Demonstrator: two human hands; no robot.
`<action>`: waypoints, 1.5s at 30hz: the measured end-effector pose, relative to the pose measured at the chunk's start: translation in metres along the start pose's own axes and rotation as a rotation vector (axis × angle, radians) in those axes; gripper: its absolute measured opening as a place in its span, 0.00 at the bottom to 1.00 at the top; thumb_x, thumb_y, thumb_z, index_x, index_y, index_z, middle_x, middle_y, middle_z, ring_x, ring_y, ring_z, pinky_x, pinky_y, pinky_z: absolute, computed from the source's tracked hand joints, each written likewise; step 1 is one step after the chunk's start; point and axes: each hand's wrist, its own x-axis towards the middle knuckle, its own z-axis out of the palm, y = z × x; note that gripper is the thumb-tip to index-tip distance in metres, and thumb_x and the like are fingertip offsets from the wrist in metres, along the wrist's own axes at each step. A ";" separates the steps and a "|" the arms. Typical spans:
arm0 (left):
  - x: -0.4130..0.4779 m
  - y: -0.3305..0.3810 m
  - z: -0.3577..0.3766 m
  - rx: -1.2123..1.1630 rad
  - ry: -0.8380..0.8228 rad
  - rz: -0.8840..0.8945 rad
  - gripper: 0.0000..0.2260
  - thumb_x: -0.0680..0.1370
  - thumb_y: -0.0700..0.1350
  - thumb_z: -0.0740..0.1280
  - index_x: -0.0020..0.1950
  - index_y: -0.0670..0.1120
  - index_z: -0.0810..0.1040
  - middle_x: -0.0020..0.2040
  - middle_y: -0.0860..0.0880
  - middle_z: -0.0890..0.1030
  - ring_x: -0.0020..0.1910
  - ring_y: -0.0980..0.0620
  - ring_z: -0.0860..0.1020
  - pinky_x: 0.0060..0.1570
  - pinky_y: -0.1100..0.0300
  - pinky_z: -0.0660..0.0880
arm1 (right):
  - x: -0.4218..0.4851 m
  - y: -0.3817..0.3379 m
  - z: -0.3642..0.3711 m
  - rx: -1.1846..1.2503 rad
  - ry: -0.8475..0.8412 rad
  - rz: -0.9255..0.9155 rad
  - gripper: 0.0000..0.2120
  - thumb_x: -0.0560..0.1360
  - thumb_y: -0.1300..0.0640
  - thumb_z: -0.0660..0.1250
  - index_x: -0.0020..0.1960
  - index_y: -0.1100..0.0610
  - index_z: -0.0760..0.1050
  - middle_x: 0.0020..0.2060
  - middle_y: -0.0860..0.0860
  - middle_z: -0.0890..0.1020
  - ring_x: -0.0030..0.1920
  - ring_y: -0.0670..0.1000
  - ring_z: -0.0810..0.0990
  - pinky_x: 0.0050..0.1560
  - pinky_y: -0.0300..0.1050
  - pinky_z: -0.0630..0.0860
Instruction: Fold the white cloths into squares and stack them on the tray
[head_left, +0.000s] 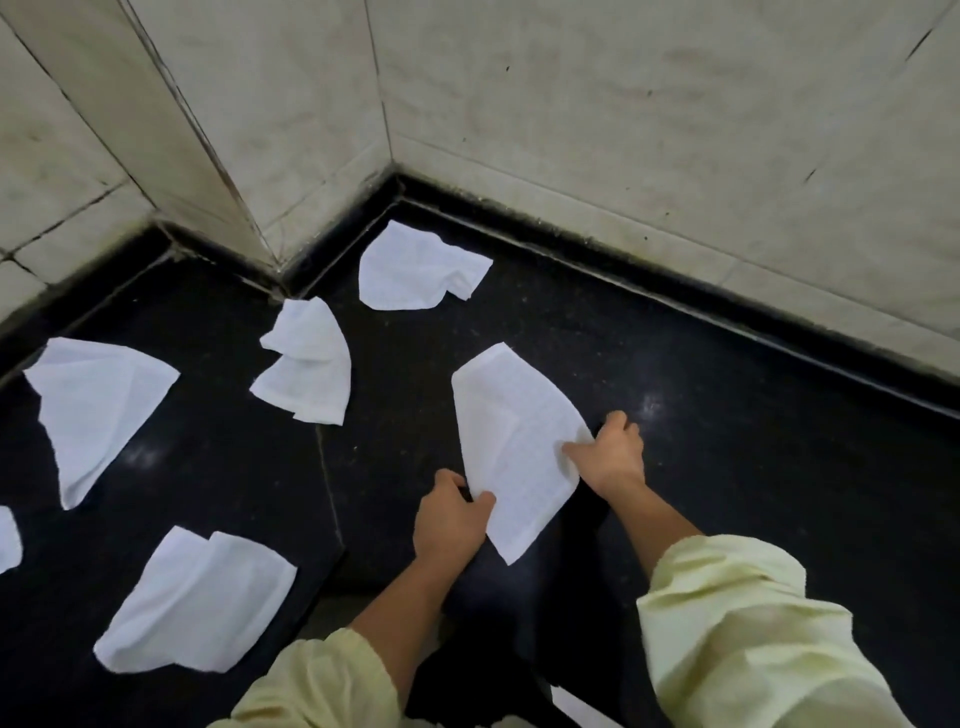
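loose pale yellow fabric left sleeve (311, 686) and matching right sleeve (737, 639), both rumpled in soft folds, with bunched cuffs ending partway along the forearms. beyond the cuffs, bare forearms, bare left hand (449, 519) and right hand (613, 452).

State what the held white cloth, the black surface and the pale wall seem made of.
White held cloth: soft woven fabric, matte; it drapes limp, with a fine grid texture.
Black speckled surface: polished stone, probably granite; it reflects light spots.
Pale wall tiles: ceramic or stone, faintly veined; dark joint lines.
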 end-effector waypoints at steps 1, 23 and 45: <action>0.001 0.001 0.001 -0.078 -0.015 -0.045 0.13 0.74 0.49 0.68 0.55 0.46 0.72 0.45 0.46 0.82 0.41 0.46 0.82 0.47 0.50 0.80 | 0.001 0.000 0.000 0.042 -0.006 0.014 0.32 0.70 0.51 0.71 0.68 0.62 0.63 0.66 0.59 0.68 0.68 0.60 0.66 0.65 0.54 0.69; 0.033 0.144 -0.024 -0.833 -0.065 -0.025 0.14 0.74 0.35 0.70 0.57 0.46 0.78 0.58 0.42 0.79 0.55 0.44 0.79 0.47 0.53 0.79 | 0.006 0.004 -0.145 1.047 -0.033 0.006 0.02 0.72 0.69 0.64 0.43 0.65 0.75 0.38 0.59 0.79 0.36 0.53 0.78 0.27 0.38 0.75; 0.004 0.082 0.000 -0.252 -0.583 -0.150 0.15 0.74 0.29 0.68 0.59 0.39 0.79 0.51 0.46 0.79 0.48 0.52 0.79 0.43 0.62 0.78 | -0.020 0.128 -0.121 0.415 -0.585 0.230 0.05 0.75 0.61 0.68 0.47 0.63 0.79 0.34 0.55 0.84 0.36 0.51 0.84 0.34 0.41 0.78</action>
